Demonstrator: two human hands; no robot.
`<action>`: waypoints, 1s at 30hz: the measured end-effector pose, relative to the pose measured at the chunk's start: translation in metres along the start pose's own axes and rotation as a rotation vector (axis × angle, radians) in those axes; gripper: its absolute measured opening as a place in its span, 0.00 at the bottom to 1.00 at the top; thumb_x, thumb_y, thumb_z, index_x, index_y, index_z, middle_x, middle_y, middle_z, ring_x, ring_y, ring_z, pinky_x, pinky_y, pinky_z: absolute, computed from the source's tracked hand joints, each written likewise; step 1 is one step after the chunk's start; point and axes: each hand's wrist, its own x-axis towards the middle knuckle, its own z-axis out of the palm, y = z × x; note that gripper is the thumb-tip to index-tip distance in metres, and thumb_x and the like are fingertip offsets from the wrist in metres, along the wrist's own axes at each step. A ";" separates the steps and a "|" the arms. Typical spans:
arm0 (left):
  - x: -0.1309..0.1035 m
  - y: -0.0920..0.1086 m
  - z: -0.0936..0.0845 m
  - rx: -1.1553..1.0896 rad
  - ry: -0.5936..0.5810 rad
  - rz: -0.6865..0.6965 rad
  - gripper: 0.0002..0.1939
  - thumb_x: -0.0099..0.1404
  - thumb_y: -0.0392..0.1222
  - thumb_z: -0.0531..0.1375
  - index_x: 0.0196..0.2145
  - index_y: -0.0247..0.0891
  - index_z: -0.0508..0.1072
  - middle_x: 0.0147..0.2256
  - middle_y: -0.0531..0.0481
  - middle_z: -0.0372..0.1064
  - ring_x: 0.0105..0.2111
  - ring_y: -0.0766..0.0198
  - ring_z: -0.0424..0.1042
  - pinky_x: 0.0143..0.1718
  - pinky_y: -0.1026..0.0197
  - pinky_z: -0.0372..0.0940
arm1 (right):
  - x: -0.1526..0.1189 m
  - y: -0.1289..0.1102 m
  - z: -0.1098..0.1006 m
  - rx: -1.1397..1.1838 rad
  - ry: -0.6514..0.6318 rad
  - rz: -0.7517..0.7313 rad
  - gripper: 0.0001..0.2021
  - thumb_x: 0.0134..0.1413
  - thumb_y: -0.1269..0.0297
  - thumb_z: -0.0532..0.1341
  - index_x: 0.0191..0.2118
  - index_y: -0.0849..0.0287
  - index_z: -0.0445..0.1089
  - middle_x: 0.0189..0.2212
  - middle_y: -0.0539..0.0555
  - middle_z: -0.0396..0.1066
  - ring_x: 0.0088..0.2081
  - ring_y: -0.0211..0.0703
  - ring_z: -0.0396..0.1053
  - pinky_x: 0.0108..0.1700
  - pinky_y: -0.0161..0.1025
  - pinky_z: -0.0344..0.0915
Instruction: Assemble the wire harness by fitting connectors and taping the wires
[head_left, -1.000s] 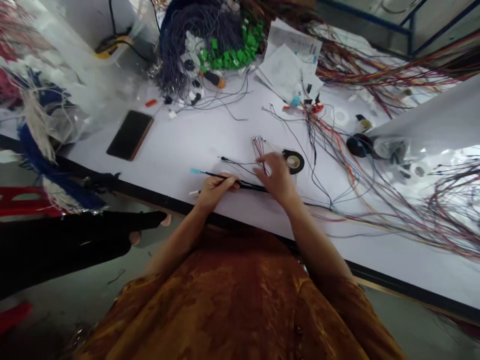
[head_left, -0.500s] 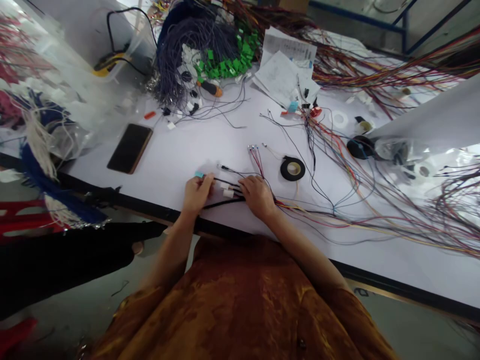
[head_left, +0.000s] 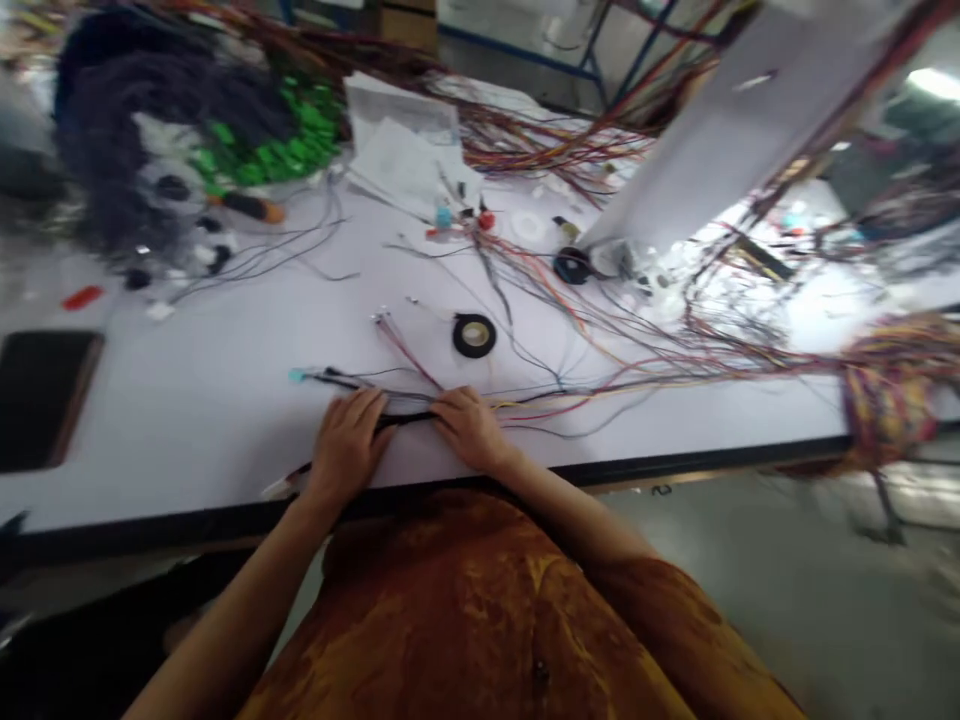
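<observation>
Phone (head_left: pixel 41 398), dark slab, lies flat at far 9 o'clock on the white table (head_left: pixel 195 400), partly cut by the frame edge. Up at 10–11 o'clock: blurred heap of dark purple wires (head_left: pixel 112 120) w/ green connectors (head_left: pixel 292 145) beside it, and an orange-handled tool (head_left: pixel 251 207) just below them.

Left hand (head_left: pixel 346 450) at 6 o'clock, near the table's front edge, palm down, fingers curled over a black sleeved wire bundle (head_left: pixel 409 418) and pressing it to the table. Bundle runs btwn both hands; its thin leads fan out toward 9 o'clock, ending in a small teal tag (head_left: pixel 298 375) well left of the hand.

Right hand (head_left: pixel 469 428) just right of the left one, also palm down, fingers closed on the same bundle; whether it pinches or only presses: can't tell, too blurred. Thin red leads (head_left: pixel 405 350) go up from btwn the hands toward 12.

Black tape roll (head_left: pixel 474 335) lies flat at 12–1 o'clock of the right hand, near but apart. Papers (head_left: pixel 405 150) further up at 12. Loose coloured wires (head_left: pixel 675 350) stream off toward 3 o'clock, ending in a thick multicolour bunch (head_left: pixel 889 385) hanging at the table's right edge
</observation>
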 end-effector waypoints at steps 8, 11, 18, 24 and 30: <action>0.000 -0.032 -0.003 0.130 0.071 0.132 0.20 0.70 0.51 0.54 0.45 0.32 0.77 0.43 0.36 0.73 0.43 0.47 0.72 0.48 0.44 0.67 | -0.010 -0.009 -0.015 -0.067 0.137 -0.038 0.11 0.64 0.65 0.56 0.48 0.52 0.74 0.49 0.51 0.75 0.48 0.42 0.70 0.55 0.37 0.66; -0.003 -0.035 -0.003 0.147 0.091 0.126 0.20 0.68 0.50 0.56 0.47 0.32 0.75 0.47 0.35 0.72 0.46 0.45 0.72 0.50 0.44 0.68 | -0.038 0.010 -0.058 -0.025 0.402 -0.111 0.13 0.66 0.64 0.53 0.49 0.53 0.72 0.46 0.52 0.76 0.47 0.41 0.71 0.54 0.41 0.66; 0.011 0.021 -0.010 0.037 0.129 0.118 0.21 0.66 0.44 0.59 0.57 0.47 0.68 0.52 0.41 0.70 0.54 0.44 0.69 0.57 0.39 0.63 | -0.090 0.147 -0.158 -0.040 0.657 0.558 0.12 0.63 0.66 0.54 0.39 0.58 0.75 0.36 0.56 0.73 0.37 0.42 0.70 0.42 0.40 0.67; 0.055 0.080 0.030 -0.083 -0.049 0.394 0.18 0.69 0.42 0.56 0.54 0.40 0.72 0.55 0.39 0.71 0.58 0.47 0.67 0.60 0.45 0.60 | -0.064 0.203 -0.151 -0.190 0.249 0.720 0.11 0.62 0.63 0.57 0.39 0.58 0.78 0.38 0.55 0.74 0.37 0.42 0.69 0.42 0.38 0.64; 0.063 0.084 0.050 0.009 -0.146 0.482 0.19 0.70 0.37 0.54 0.56 0.43 0.72 0.56 0.45 0.71 0.58 0.49 0.69 0.61 0.46 0.54 | -0.024 0.208 -0.156 -0.308 0.126 0.750 0.11 0.65 0.65 0.55 0.42 0.58 0.75 0.45 0.57 0.72 0.42 0.45 0.70 0.40 0.38 0.64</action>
